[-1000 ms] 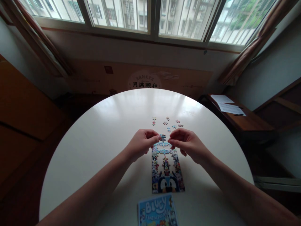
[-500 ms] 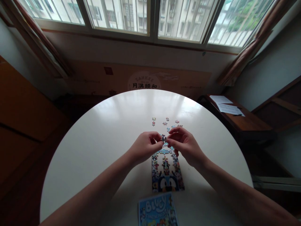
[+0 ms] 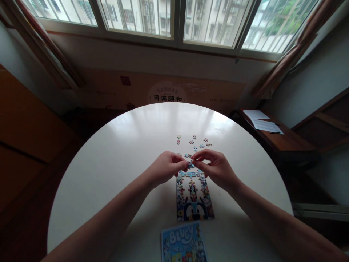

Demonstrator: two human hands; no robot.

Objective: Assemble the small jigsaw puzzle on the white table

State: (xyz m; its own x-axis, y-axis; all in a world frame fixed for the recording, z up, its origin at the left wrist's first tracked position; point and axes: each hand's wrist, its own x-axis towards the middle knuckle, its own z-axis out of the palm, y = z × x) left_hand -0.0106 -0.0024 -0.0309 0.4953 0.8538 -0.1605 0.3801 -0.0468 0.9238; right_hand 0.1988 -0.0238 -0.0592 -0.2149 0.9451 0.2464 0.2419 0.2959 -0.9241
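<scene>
Just above the far end of the partly assembled jigsaw puzzle (image 3: 195,211), my two hands nearly meet at the fingertips. My left hand (image 3: 167,167) is closed in a pinch on a small bluish puzzle piece (image 3: 190,164). From the other side, the thumb and forefinger of my right hand (image 3: 215,167) pinch the same piece. Fingers hide part of it. The assembled part shows a blue cartoon dog's face at the near end, with gaps further up. Several loose puzzle pieces (image 3: 201,146) lie scattered beyond my hands.
A blue picture card or box marked "BLUEY" (image 3: 184,242) lies at the near side of the round white table (image 3: 109,174). To the right stands a wooden side table (image 3: 289,142) with papers (image 3: 265,125) on it. Windows and curtains are behind.
The piece between my fingertips has come slightly down and turned. My left fingers have drawn back a little to the left, and more loose pieces show behind my hands.
</scene>
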